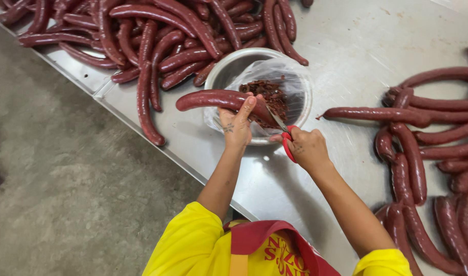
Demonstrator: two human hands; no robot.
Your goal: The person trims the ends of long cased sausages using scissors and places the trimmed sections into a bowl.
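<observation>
Right hand (306,148) closed on red-handled scissors (285,137), blades at one end of a dark red sausage (221,100). Left hand (237,125) clamped on that sausage, held over a plastic-lined metal bowl (301,97) of trimmings on the steel table (356,46), between sausage piles (157,36).

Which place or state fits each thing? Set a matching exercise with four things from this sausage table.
Things:
1. scissors
2. bowl
3. held sausage
4. sausage pile

Places or states:
A. lined with clear plastic, dark trimmings inside
B. in the right hand, red handles
C. lying at the table's far left
D. in the left hand, over the bowl

Pairs: 1-B, 2-A, 3-D, 4-C
</observation>
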